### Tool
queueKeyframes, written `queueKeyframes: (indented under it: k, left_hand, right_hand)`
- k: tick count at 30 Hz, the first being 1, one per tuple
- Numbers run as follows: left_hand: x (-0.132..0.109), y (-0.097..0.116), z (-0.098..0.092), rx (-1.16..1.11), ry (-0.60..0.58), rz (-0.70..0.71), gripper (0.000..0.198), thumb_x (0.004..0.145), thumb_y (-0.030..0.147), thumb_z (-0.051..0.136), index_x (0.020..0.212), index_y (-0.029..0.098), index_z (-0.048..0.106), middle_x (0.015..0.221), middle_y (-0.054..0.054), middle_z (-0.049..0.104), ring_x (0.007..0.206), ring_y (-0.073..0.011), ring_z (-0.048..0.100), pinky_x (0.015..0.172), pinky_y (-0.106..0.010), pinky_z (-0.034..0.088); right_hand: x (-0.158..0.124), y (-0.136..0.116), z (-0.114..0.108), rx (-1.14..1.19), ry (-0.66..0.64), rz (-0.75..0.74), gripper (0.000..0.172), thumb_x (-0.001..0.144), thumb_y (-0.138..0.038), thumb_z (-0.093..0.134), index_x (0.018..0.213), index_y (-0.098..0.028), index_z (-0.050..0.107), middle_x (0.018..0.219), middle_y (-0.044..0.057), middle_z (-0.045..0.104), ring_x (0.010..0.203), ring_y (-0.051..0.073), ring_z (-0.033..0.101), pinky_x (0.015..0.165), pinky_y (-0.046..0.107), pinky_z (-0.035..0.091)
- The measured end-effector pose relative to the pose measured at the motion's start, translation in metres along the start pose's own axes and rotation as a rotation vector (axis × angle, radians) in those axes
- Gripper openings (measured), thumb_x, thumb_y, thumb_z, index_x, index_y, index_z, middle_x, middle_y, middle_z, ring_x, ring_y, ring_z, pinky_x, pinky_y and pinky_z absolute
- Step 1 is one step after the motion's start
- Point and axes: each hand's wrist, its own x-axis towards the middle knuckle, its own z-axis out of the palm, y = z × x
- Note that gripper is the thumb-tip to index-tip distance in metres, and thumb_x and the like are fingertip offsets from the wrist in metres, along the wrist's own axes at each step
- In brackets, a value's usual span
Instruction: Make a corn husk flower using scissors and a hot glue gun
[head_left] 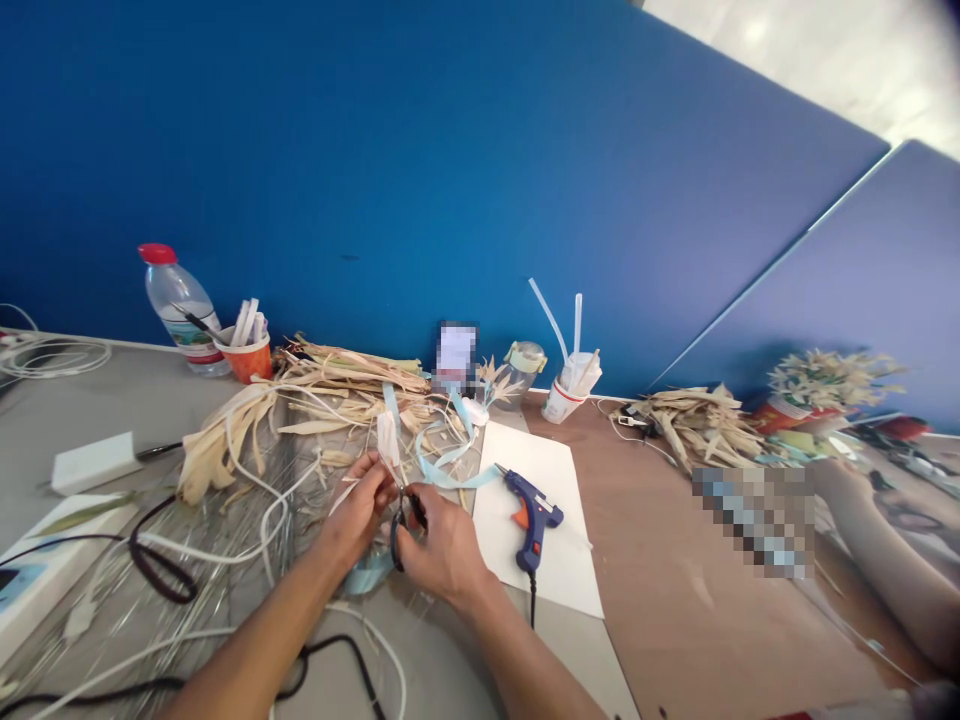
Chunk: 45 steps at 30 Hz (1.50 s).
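My left hand [365, 498] pinches a pale strip of corn husk [388, 440] that stands up from its fingertips. Close against it, my right hand [444, 540] is closed round black-handled scissors [398, 540], whose blades point up toward the husk. Whether the blades touch the husk I cannot tell. Light blue ribbon [435, 470] loops behind the hands, and another bit shows under the right wrist. To the right a blue glue gun [534, 515] rests on a white sheet [581, 570]. Dry corn husks [352, 375] are heaped behind my hands.
A water bottle [184, 310], an orange paper cup [247, 355], a phone [456, 355], a lidded jar [525, 370] and a cup with glue sticks [568, 390] line the blue partition [420, 180]. White cables [262, 530] and a power strip [52, 560] lie left. Another person's arm [877, 540] reaches in at right.
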Motion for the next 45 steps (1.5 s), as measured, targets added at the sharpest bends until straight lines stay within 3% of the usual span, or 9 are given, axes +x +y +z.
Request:
queueKeyframes:
  k: [6,20,29,36,45]
  left_hand:
    - [-0.0048,-0.0005,0.0027,0.041,-0.042,-0.064,0.019,0.067,0.027,0.067,0.069,0.020,0.050,0.042,0.011,0.042,0.036,-0.0064,0.036,0.038,-0.017,0.034]
    - [-0.0052,-0.0002,0.0018,0.020,-0.082,-0.089,0.024,0.066,0.030,0.070,0.070,0.018,0.051,0.049,0.009,0.048,0.038,-0.0038,0.037,0.037,-0.014,0.028]
    - [-0.0033,0.0038,0.0033,0.098,-0.041,-0.027,0.019,0.062,0.027,0.068,0.064,0.017,0.052,0.045,0.008,0.047,0.039,-0.0045,0.036,0.039,-0.016,0.026]
    - [-0.0011,0.0047,-0.0008,0.135,-0.042,0.003,0.018,0.064,0.028,0.067,0.065,0.017,0.053,0.047,0.007,0.048,0.041,-0.0053,0.037,0.042,-0.017,0.028]
    - [-0.0003,0.0061,-0.0031,0.124,-0.050,0.020,0.014,0.065,0.025,0.067,0.064,0.017,0.055,0.050,0.007,0.050,0.044,-0.0057,0.038,0.045,-0.018,0.031]
  right_hand:
    - [0.0011,0.0035,0.0028,0.040,0.020,0.016,0.035,0.073,-0.022,0.056,0.107,-0.015,0.057,0.069,0.001,0.062,0.061,0.016,0.056,0.058,0.025,0.040]
    - [0.0015,0.0067,0.0050,0.161,0.032,0.040,0.032,0.077,-0.023,0.055,0.108,-0.016,0.058,0.075,0.003,0.067,0.062,0.015,0.057,0.056,0.025,0.040]
    - [0.0021,0.0065,0.0050,0.224,0.022,0.032,0.031,0.076,-0.020,0.056,0.106,-0.017,0.062,0.076,0.002,0.066,0.065,0.014,0.056,0.060,0.023,0.041]
    - [0.0024,0.0070,0.0059,0.295,0.016,0.061,0.029,0.076,-0.027,0.060,0.102,-0.018,0.064,0.066,-0.002,0.060,0.056,0.011,0.048,0.052,0.022,0.035]
    - [0.0036,0.0094,0.0062,0.297,0.015,0.061,0.027,0.075,-0.019,0.056,0.101,-0.017,0.064,0.072,0.000,0.064,0.061,0.013,0.053,0.057,0.022,0.040]
